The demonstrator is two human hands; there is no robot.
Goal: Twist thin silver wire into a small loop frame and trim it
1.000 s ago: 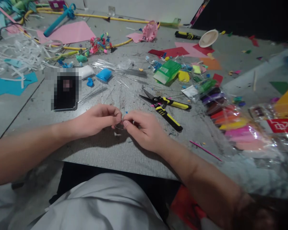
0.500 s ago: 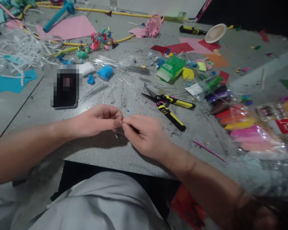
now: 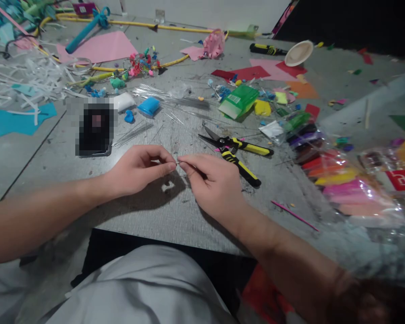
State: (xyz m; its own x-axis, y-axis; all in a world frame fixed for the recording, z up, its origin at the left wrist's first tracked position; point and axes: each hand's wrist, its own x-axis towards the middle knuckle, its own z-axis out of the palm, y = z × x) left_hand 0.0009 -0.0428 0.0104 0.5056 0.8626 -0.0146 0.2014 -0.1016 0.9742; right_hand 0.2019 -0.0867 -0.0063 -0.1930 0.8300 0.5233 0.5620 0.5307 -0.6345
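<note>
My left hand (image 3: 145, 168) and my right hand (image 3: 216, 182) meet fingertip to fingertip above the table's near edge. Both pinch at a thin wire (image 3: 177, 162), of which only a tiny bit shows between the fingers. Just beyond my right hand lie black-and-yellow shears (image 3: 238, 146), their blades apart. Straight thin metal wires (image 3: 133, 134) are scattered beyond my left hand, close to a phone (image 3: 96, 130) with a blurred screen.
Blue clay (image 3: 149, 107) and a green packet (image 3: 239, 102) lie farther back. Bags of coloured clay (image 3: 354, 184) fill the right side, near a pink stick (image 3: 294, 216). White paper strips (image 3: 37, 76) heap at left. A yellow hoop (image 3: 175, 58) spans the back.
My fingertips have drawn slightly apart and moved a little to the right and up. The small wire loop that hung below them no longer shows clearly. The view has shifted slightly.
</note>
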